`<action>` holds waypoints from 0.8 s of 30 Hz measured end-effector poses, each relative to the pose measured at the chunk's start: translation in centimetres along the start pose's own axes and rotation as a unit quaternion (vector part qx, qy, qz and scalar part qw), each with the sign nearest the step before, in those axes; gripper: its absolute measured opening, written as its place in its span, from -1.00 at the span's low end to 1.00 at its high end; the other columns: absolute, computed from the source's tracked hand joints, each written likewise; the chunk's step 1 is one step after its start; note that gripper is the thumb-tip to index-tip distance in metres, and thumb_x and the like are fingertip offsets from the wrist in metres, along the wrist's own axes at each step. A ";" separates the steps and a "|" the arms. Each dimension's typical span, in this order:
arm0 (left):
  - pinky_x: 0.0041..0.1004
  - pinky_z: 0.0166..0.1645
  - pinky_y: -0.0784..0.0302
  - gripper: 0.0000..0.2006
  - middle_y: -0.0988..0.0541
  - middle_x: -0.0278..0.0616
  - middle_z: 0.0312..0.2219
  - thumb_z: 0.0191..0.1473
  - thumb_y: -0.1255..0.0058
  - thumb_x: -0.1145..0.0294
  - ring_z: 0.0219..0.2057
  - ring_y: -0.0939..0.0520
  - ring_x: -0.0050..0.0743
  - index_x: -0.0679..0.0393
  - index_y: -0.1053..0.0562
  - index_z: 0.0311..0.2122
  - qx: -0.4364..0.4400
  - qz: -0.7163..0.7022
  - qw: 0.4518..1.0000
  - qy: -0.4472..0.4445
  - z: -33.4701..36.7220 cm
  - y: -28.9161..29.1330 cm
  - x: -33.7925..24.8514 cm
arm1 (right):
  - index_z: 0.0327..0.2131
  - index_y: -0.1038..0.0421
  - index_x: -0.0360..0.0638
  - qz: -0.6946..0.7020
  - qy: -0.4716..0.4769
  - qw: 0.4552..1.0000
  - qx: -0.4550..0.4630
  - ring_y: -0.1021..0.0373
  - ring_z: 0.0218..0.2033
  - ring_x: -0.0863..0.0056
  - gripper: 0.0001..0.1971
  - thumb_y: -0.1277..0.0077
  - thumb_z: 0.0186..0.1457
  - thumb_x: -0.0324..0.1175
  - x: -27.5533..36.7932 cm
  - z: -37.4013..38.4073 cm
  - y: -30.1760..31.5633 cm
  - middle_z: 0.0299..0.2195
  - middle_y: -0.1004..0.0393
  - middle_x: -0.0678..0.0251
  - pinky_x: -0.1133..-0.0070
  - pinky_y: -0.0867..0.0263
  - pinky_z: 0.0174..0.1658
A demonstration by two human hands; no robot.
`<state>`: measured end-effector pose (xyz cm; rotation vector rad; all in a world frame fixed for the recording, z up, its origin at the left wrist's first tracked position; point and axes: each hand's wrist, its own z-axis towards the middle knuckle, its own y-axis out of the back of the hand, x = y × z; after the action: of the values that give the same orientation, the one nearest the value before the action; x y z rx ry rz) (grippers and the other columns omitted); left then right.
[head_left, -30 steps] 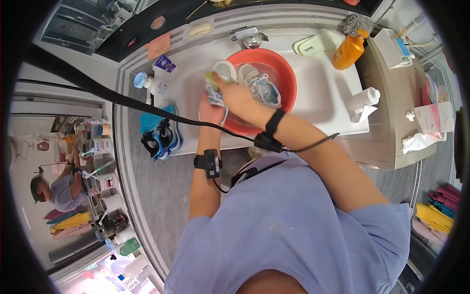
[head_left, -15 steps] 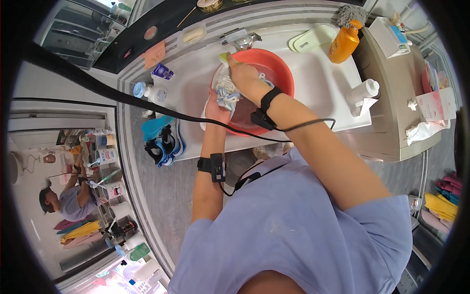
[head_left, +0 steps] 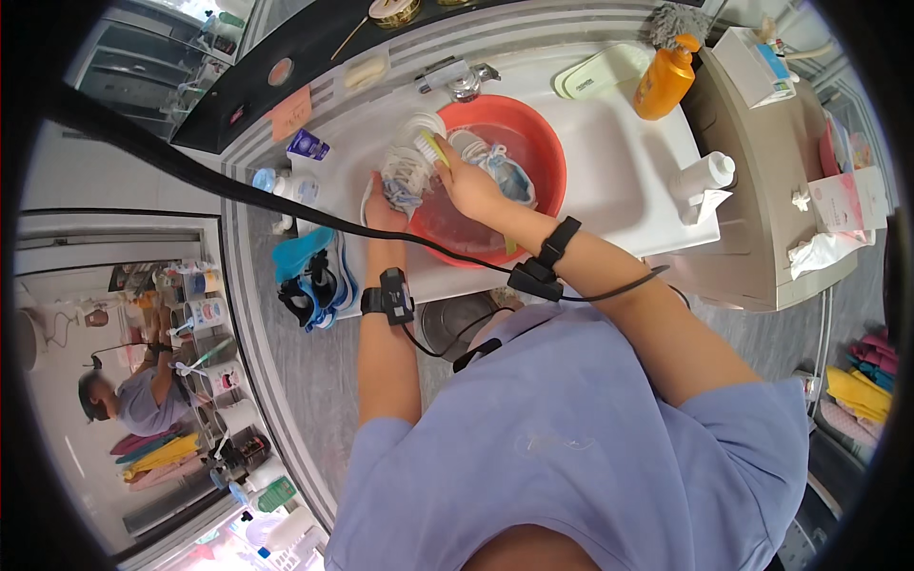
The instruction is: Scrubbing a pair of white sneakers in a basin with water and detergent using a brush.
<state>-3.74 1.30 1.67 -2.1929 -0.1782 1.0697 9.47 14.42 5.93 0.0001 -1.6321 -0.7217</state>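
Observation:
My left hand [head_left: 385,207] grips a white sneaker [head_left: 407,173] with pale laces, held over the left rim of a red basin [head_left: 552,143]. In my right hand [head_left: 466,190] is a scrub brush [head_left: 430,148] with a yellow-green back and white bristles, close beside the sneaker's laces. A second white and light-blue sneaker [head_left: 514,179] lies in cloudy water in the basin, partly behind my right hand. The basin stands in a white sink [head_left: 614,181], under the metal faucet [head_left: 465,84].
Blue-black shoes [head_left: 324,281] and a blue insole [head_left: 303,249] sit left of the sink. A purple tube [head_left: 307,145] and a white bottle [head_left: 300,187] stand nearby. At right are an orange pump bottle [head_left: 666,81], a white bottle [head_left: 706,174] and a washing machine [head_left: 752,209]. A black cable [head_left: 286,202] crosses the view.
The sneaker has moved left and the brush down toward its laces. My right hand has shifted down, showing more of the second sneaker in the basin.

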 end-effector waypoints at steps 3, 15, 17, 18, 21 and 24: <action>-0.17 0.06 -0.34 -0.56 -0.43 -0.14 -0.03 0.22 0.43 0.09 -0.02 -0.45 -0.13 0.19 -0.31 0.01 -0.015 -0.088 0.996 0.020 1.5 -0.9 -0.1 | 0.20 0.10 -0.05 0.017 0.009 1.000 -0.022 -0.38 -0.43 -0.09 -0.49 0.37 0.21 -0.15 -0.9 -0.4 0.9 -0.47 -0.42 -0.17 0.21 -0.25 -0.29; -0.14 0.18 -0.13 -0.60 -0.35 -0.15 0.04 0.16 0.41 0.21 0.07 -0.32 -0.18 0.16 -0.33 0.01 0.116 0.259 0.931 -0.229 4.7 4.1 1.0 | 0.17 0.04 -0.12 0.011 0.043 0.995 -0.094 -0.39 -0.50 -0.03 -0.50 0.35 0.20 -0.15 -4.9 -0.9 0.5 -0.53 -0.43 -0.11 0.20 -0.26 -0.38; -0.13 0.19 -0.11 -0.60 -0.34 -0.15 0.05 0.16 0.41 0.21 0.07 -0.31 -0.18 0.16 -0.32 0.01 0.108 0.335 0.894 -0.279 4.5 4.6 0.7 | 0.16 0.03 -0.13 0.003 0.039 0.995 -0.088 -0.39 -0.50 -0.03 -0.50 0.35 0.20 -0.15 -4.6 -1.1 0.3 -0.53 -0.43 -0.11 0.19 -0.26 -0.38; -0.12 0.19 -0.11 -0.59 -0.34 -0.15 0.05 0.16 0.41 0.20 0.08 -0.30 -0.18 0.16 -0.32 0.02 0.074 0.228 0.943 -0.232 4.2 3.1 1.1 | 0.16 0.03 -0.13 -0.010 0.029 0.996 -0.085 -0.39 -0.50 -0.03 -0.50 0.35 0.20 -0.15 -5.0 -1.1 0.7 -0.53 -0.43 -0.11 0.19 -0.26 -0.37; -0.11 0.19 -0.11 -0.58 -0.33 -0.15 0.06 0.16 0.40 0.19 0.09 -0.30 -0.17 0.17 -0.31 0.03 -0.040 -0.101 0.992 -0.068 2.4 -2.3 1.2 | 0.16 0.03 -0.13 -0.003 0.037 0.993 -0.108 -0.39 -0.50 -0.04 -0.50 0.35 0.20 -0.15 -6.0 -1.1 1.5 -0.52 -0.43 -0.12 0.20 -0.26 -0.37; -0.10 0.19 -0.11 -0.58 -0.33 -0.14 0.07 0.16 0.40 0.19 0.10 -0.28 -0.17 0.18 -0.30 0.03 -0.056 -0.223 0.973 -0.010 2.2 -2.5 0.8 | 0.16 0.02 -0.15 -0.018 0.028 0.994 -0.101 -0.38 -0.49 -0.04 -0.50 0.34 0.20 -0.15 -6.0 -1.3 1.6 -0.53 -0.43 -0.13 0.19 -0.26 -0.36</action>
<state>-4.45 4.67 1.72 -2.0988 -0.7176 0.8409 12.56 17.43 1.33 -0.0965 -1.5033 -0.9044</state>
